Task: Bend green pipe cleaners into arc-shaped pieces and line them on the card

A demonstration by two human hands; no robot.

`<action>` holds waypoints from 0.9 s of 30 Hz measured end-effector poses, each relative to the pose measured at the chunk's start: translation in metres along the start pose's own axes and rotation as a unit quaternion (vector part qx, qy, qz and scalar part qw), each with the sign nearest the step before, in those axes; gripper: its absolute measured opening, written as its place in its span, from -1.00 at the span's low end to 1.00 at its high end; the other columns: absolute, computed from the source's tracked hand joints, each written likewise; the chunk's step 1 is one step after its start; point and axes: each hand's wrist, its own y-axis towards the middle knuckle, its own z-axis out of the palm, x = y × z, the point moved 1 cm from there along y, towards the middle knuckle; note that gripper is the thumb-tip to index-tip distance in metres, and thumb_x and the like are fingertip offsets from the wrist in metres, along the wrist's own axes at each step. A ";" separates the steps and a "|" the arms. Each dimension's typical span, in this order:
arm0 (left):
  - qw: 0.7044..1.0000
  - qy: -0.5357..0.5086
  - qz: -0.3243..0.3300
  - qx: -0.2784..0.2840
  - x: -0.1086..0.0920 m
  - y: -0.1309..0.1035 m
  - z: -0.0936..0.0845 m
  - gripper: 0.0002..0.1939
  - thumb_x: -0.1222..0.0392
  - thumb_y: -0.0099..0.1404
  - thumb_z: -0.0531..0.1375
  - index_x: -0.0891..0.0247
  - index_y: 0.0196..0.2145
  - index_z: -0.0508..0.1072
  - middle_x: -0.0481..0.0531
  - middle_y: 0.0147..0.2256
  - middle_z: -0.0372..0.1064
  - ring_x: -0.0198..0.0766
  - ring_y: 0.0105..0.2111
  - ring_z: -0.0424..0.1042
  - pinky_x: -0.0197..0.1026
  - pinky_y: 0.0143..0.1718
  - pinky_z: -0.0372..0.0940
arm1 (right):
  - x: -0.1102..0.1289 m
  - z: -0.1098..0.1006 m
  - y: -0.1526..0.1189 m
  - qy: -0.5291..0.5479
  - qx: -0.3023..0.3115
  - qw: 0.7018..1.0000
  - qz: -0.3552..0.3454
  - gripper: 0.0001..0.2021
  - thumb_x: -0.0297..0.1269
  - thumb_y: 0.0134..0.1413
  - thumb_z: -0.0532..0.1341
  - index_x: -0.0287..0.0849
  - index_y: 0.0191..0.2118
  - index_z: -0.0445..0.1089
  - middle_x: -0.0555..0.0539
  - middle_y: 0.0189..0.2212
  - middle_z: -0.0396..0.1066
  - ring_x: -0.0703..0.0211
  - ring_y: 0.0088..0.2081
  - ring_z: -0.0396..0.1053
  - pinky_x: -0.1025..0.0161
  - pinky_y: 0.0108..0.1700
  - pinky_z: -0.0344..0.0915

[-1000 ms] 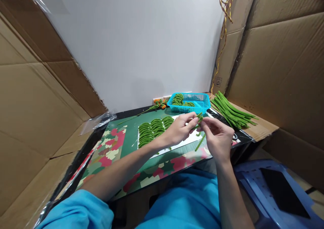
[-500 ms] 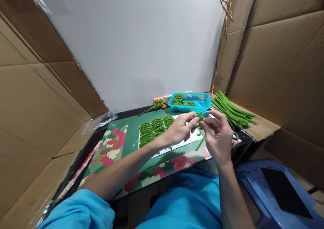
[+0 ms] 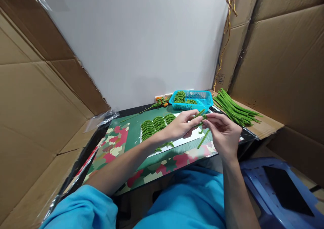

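Observation:
Both hands meet above the right part of the table. My left hand pinches a fuzzy green pipe cleaner, its fingers closed round it. My right hand has thumb and fingertips closed on the same piece, where it is bent or coiled. A straight green length slants down below the fingers; I cannot tell whether it is joined to the held piece. Under the left forearm, curved green pieces lie in neat rows on a white sheet.
Behind the hands stands a blue plastic basket with curled green pieces inside. A bundle of straight green pipe cleaners lies at right. An orange-flowered stem rests at the back. Cardboard walls flank the table; a blue stool stands lower right.
My right hand has turned slightly, and its raised fingers have come down into a tighter pinch on the pipe cleaner. The whole view has shifted a little.

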 end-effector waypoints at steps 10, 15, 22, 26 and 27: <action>1.000 -0.018 0.003 -0.010 0.006 0.005 -0.004 -0.54 -0.22 0.37 0.34 0.19 -0.24 0.29 -0.24 -0.57 0.06 -0.49 -0.68 0.04 -0.36 -0.70 -0.05 | 0.001 -0.010 0.002 -0.059 0.058 0.996 -0.025 -0.87 -0.22 0.24 0.43 -0.08 -0.13 0.62 -0.06 -0.26 0.62 0.11 -0.27 0.59 0.18 -0.23 0.59; 1.000 0.014 0.004 -0.026 0.008 0.005 -0.005 -0.55 -0.22 0.35 0.35 0.22 -0.25 0.34 -0.21 -0.56 0.09 -0.48 -0.66 0.06 -0.37 -0.68 -0.05 | 0.010 -0.012 0.002 -0.198 0.101 0.968 -0.111 -0.88 -0.24 0.39 0.29 -0.06 -0.06 0.58 -0.08 -0.21 0.60 0.10 -0.23 0.55 0.15 -0.17 0.53; 0.998 0.049 -0.011 -0.037 0.008 0.004 -0.007 -0.54 -0.22 0.33 0.36 0.23 -0.25 0.37 -0.20 -0.61 0.12 -0.46 -0.65 0.06 -0.37 -0.66 -0.01 | 0.017 -0.012 0.001 -0.268 0.140 0.940 -0.162 -0.85 -0.34 0.45 0.21 -0.06 0.00 0.52 -0.08 -0.15 0.59 0.09 -0.18 0.57 0.16 -0.11 0.47; 1.000 0.010 -0.016 -0.011 0.005 0.003 -0.010 -0.52 -0.25 0.34 0.35 0.23 -0.25 0.36 -0.21 -0.60 0.09 -0.45 -0.65 0.03 -0.36 -0.65 -0.06 | 0.015 -0.015 0.001 -0.258 0.145 0.940 -0.168 -0.86 -0.33 0.45 0.22 -0.05 -0.02 0.53 -0.07 -0.15 0.62 0.09 -0.18 0.59 0.17 -0.12 0.47; 1.000 -0.002 -0.017 -0.003 0.004 0.002 -0.010 -0.51 -0.25 0.33 0.36 0.23 -0.26 0.35 -0.21 -0.60 0.08 -0.46 -0.64 0.01 -0.35 -0.65 -0.08 | 0.014 -0.015 0.001 -0.252 0.142 0.942 -0.168 -0.87 -0.33 0.44 0.22 -0.04 -0.03 0.54 -0.07 -0.16 0.62 0.10 -0.19 0.59 0.18 -0.14 0.48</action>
